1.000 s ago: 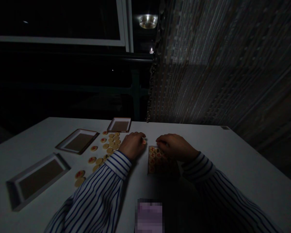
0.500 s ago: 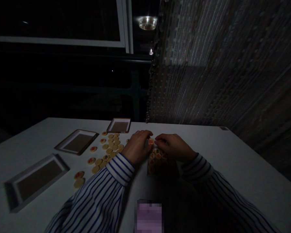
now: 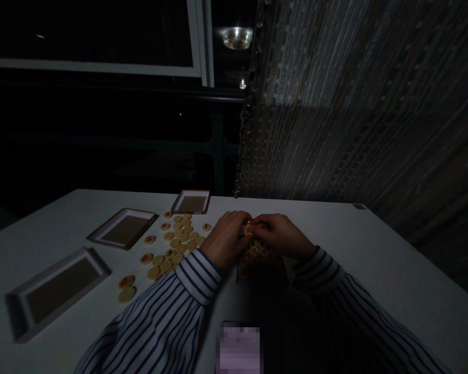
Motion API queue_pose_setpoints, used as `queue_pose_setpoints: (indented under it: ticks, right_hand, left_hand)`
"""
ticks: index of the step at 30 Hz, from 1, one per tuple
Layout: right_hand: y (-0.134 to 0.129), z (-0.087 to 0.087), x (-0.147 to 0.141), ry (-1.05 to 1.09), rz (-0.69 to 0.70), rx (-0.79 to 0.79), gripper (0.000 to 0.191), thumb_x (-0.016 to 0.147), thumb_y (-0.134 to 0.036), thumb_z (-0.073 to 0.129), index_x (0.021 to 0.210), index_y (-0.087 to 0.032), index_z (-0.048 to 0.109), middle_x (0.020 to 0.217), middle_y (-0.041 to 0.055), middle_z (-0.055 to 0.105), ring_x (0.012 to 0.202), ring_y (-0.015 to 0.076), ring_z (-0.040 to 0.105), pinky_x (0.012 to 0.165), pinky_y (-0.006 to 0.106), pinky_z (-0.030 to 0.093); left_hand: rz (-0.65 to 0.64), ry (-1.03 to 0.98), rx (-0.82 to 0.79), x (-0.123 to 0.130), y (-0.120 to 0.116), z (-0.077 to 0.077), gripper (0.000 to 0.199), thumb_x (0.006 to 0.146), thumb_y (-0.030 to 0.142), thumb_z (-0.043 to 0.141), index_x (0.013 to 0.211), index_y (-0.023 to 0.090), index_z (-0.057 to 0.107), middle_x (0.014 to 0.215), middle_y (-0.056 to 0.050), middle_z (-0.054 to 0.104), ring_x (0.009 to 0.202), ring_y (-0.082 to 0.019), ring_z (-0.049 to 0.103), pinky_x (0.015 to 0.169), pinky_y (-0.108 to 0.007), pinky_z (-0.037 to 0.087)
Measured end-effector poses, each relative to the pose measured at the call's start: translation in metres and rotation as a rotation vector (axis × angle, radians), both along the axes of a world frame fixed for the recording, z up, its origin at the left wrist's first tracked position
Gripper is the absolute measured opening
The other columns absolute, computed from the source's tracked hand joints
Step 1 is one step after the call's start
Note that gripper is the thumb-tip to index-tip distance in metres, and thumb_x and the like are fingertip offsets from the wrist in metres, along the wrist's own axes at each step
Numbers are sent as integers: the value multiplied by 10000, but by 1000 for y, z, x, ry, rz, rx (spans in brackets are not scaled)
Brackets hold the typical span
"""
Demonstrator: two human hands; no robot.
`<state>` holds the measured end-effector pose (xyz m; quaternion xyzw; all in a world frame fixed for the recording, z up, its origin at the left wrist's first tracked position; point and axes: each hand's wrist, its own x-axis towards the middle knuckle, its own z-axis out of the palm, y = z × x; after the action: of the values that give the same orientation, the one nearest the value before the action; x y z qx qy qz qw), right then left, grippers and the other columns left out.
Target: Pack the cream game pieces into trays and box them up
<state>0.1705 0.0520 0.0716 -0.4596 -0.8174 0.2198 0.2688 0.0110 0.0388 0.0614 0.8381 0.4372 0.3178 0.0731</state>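
Dimly lit white table (image 3: 347, 244), curtain (image 3: 320, 114) beyond; left hand (image 3: 226, 240), right hand (image 3: 284, 236): narrow grip on one round piece (image 3: 247, 229).

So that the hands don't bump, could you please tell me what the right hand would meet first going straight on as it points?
First would probably come the small round piece by the right hand, then the left hand just beyond, though the dim picture leaves depth unclear.

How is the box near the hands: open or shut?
Open: marked round pieces show inside the box, partly hidden by the right hand.
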Motion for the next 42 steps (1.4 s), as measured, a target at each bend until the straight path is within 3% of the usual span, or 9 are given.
queue_pose_setpoints:
  ticks: [5,13,19,34,42]
  right_hand:
    - [1,-1,2,29,-10,-7,228,760,-297,462,866,-182,628,811,25,658,754,143,590,664,232,422]
    - [2,-1,2,44,4,-22,244,776,-278,446,886,-175,638,809,33,660,739,146,586,638,231,423]
    - [1,1,2,-12,42,25,259,788,-237,414,909,-196,639,813,24,657,742,136,581,647,227,418]
    - [-1,1,1,-5,52,36,272,762,-299,486,995,-190,574,794,20,652,739,134,593,649,239,429]
    - [0,0,1,-52,83,143,259,774,-296,483,999,-204,572,852,26,644,766,143,579,700,263,423]
  left_hand:
    - [47,-72,-27,0,4,-5,219,708,241,542,912,179,494,874,-36,555,843,-183,499,740,-307,402]
    - [13,-356,-269,0,12,-15,176,706,321,537,814,182,526,673,17,546,622,-112,511,573,-226,401]
    - [20,-505,-429,1,15,-15,222,670,346,571,764,149,534,624,17,532,565,-95,488,523,-207,394]
    - [48,-569,-490,-2,13,-7,187,675,302,560,743,129,582,694,-29,619,641,-124,555,596,-241,425]
    - [54,-624,-522,-4,15,-7,196,692,288,531,743,120,617,731,-50,647,699,-143,580,667,-254,431]
